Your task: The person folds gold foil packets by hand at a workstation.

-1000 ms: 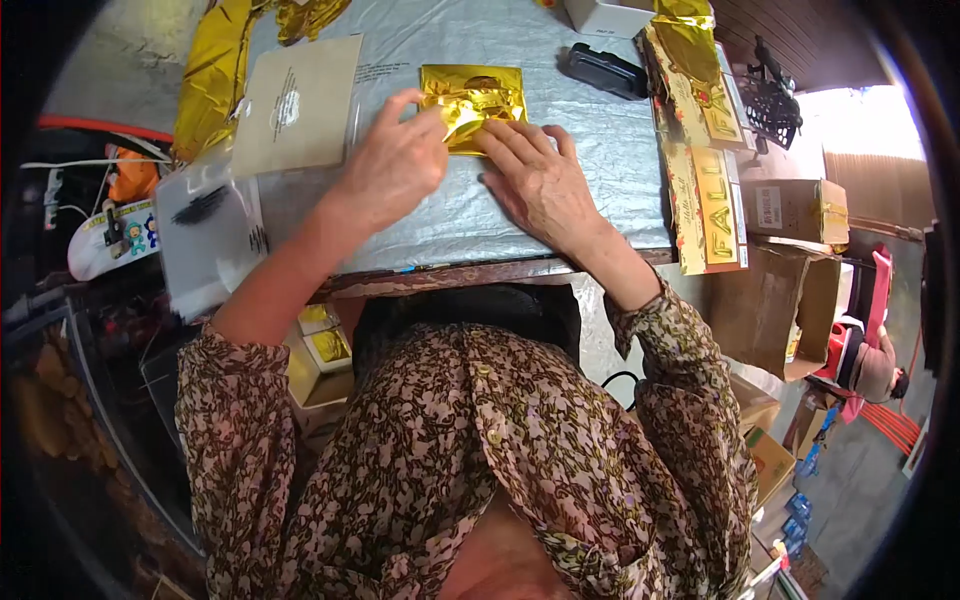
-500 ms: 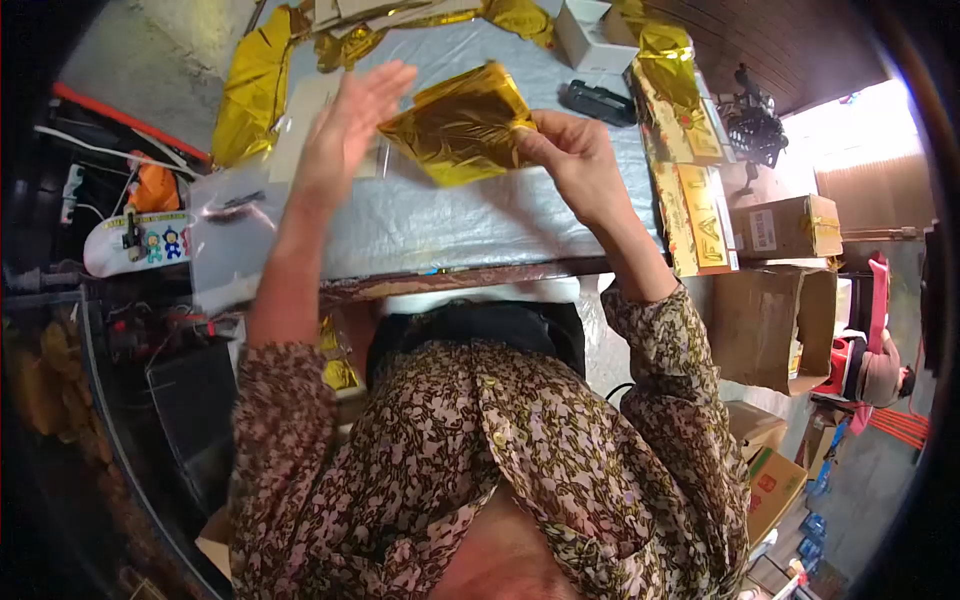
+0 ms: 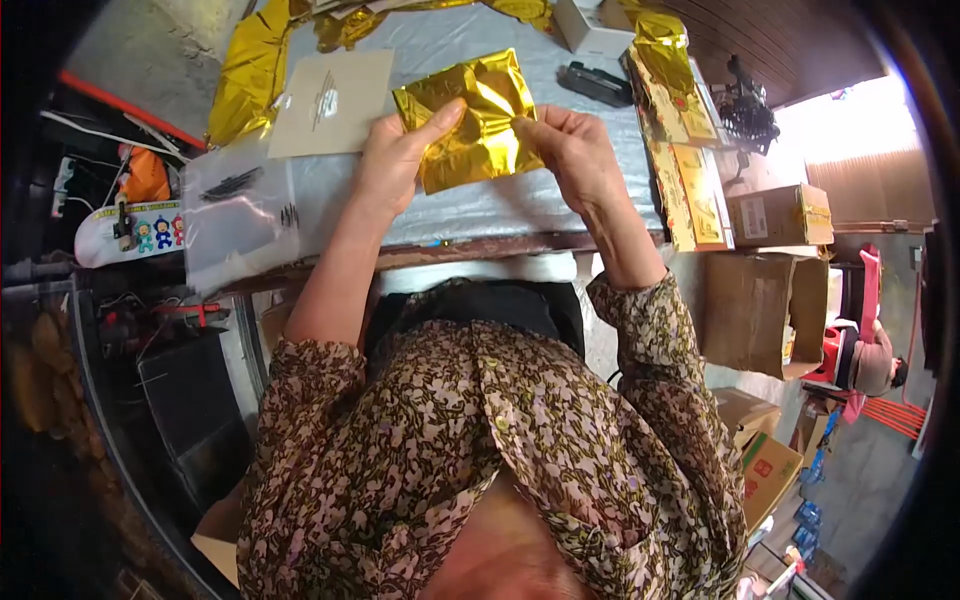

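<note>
A shiny gold foil sheet (image 3: 478, 130), roughly square and wrinkled, is stretched between my two hands above the covered table. My left hand (image 3: 400, 155) grips its left side, thumb lying on the front. The right edge is pinched by my right hand (image 3: 575, 150), thumb against the fingers. Behind my left hand lies a beige card (image 3: 345, 85) with several thin metal pieces on it. A black stapler-like tool (image 3: 598, 84) lies beyond my right hand. Whatever is behind the foil is hidden.
A clear plastic sheet (image 3: 240, 245) with thin dark pieces hangs over the table's left front corner. More gold foil (image 3: 247, 80) lies along the left edge. A white box (image 3: 595, 28) stands at the back. Cardboard boxes (image 3: 755, 310) and another person (image 3: 878, 362) are at the right.
My left hand has come down from the left and taken hold of the foil's left side. The foil has turned more upright and faces me.
</note>
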The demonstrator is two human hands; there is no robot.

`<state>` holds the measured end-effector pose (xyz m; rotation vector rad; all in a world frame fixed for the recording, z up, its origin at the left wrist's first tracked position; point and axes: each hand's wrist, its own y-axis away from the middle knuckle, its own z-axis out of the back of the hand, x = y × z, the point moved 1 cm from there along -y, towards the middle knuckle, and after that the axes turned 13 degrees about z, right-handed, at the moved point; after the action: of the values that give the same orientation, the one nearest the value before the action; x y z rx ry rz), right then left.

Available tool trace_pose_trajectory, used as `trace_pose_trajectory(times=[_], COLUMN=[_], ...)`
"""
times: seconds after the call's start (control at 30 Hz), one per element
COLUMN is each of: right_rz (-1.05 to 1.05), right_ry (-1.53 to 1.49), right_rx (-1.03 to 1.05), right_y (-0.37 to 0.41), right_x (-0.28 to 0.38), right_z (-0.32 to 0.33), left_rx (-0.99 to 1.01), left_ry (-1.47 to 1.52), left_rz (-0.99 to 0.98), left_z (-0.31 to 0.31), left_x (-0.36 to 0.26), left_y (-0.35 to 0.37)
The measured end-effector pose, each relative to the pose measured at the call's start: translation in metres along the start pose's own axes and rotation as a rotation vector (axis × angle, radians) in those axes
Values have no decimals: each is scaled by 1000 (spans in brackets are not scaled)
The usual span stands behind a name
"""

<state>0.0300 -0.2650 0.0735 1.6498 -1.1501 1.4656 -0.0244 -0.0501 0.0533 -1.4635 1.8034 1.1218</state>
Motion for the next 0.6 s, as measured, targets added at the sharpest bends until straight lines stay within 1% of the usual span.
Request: trace_pose_trajectory(times=[0.03, 0.1, 0.13, 0.2, 0.23, 0.33, 0.37, 0.6], right_rz=[-12, -20, -44, -29, 5, 48, 40, 67], right_ry=[52, 143, 110, 93, 13, 75, 141, 9], right_rx=[-3, 101, 115, 38, -74, -99, -56, -113], right_y=[3, 0, -2, -9, -13, -25, -27, -27], right_x=[10, 12, 15, 15, 9, -4, -3, -10], right_z=[-5, 2, 1, -2, -6, 0, 6, 4], left_rx=[-35, -31, -23, -7, 2, 3, -12, -32], left_ry=[-24, -36, -53, -52, -72, -91, -87, -133], left_rz=[-31, -21, -23, 6, 18, 48, 65, 29], left_z=[-2, -4, -4, -2, -4, -7, -8, -5], left_x=[1, 1, 1, 5, 6, 11, 13, 16], left_y=[0, 1, 1, 0, 0, 1, 2, -1])
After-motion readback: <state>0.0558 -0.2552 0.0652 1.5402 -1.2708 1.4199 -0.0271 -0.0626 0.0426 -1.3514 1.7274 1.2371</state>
